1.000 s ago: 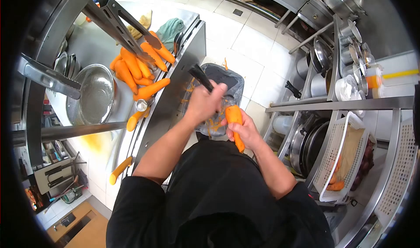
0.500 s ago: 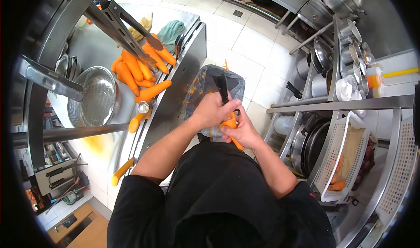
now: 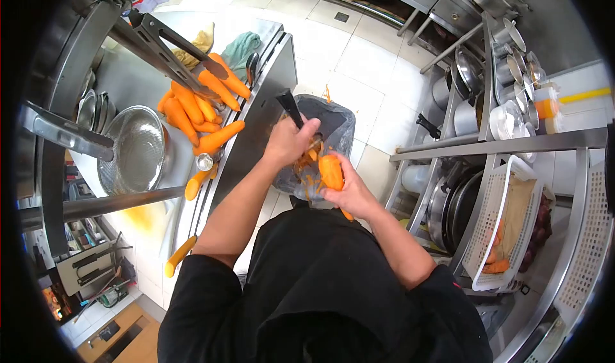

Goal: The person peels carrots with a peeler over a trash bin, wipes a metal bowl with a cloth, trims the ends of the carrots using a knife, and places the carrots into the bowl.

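My left hand (image 3: 288,142) is closed round the black handle of a peeler (image 3: 290,108), which points up past my thumb. The peeler's head end is low beside the hand, partly lost among orange peelings. In my right hand (image 3: 355,190) a carrot (image 3: 331,172) is gripped, its thick end up and its narrow end showing below the palm. A gap separates the peeler from the carrot. Both hands are over a bin (image 3: 341,116) lined with a dark plastic bag, with carrot peelings (image 3: 306,174) inside.
On the steel counter (image 3: 154,65) to the left lie several carrots (image 3: 186,103), a mesh strainer (image 3: 136,148) and a green cloth (image 3: 241,50). Tongs (image 3: 173,49) hang above. To the right, shelves hold pans (image 3: 464,199) and a white basket (image 3: 477,254).
My left hand has moved left with the peeler, away from the carrot. My right hand has turned the carrot so more of its thick end shows. The view has shifted slightly.
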The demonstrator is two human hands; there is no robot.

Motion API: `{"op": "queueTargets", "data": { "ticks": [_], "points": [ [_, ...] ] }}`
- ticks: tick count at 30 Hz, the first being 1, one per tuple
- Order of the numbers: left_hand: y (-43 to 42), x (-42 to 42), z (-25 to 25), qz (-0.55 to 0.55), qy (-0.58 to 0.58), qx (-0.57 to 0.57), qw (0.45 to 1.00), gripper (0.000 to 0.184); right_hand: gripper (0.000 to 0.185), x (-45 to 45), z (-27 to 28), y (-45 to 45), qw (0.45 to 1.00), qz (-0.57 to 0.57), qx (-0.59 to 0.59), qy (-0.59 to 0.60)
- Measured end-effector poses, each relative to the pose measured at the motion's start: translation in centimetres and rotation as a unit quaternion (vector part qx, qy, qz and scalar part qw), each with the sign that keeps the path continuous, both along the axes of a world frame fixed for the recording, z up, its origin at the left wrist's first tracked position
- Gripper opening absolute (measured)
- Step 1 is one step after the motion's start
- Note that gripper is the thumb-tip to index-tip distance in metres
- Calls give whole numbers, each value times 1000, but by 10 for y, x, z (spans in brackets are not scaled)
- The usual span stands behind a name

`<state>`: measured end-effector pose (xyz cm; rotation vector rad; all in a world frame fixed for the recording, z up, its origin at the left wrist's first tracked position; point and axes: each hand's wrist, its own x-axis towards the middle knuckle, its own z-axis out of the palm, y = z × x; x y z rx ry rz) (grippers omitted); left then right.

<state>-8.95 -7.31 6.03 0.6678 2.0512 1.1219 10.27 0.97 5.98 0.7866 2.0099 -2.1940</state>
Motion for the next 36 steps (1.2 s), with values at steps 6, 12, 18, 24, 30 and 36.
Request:
{"op": "queueTargets", "data": {
  "ticks": [6,12,18,24,30,36],
  "points": [
    [-10,51,27,-135,58,68,987,37,74,1,-3,-1,980,-35,-196,-16],
    [-6,-18,-5,37,83,-34,995,38,78,2,4,-7,988,0,-150,-33],
    [-10,43,22,-96,99,127,982,34,80,-4,13,-4,974,-49,-221,-10],
    [-5,-4,-3,43,63,53,996,32,80,-2,15,-5,983,-19,-184,-8],
    [-3,30,26,-44,-11,59,997,31,73,-3,7,-6,997,-12,-69,-12],
    [-10,26,28,2,-69,85,994,40,67,-2,10,-8,998,-23,-17,-53]
  ]
}}
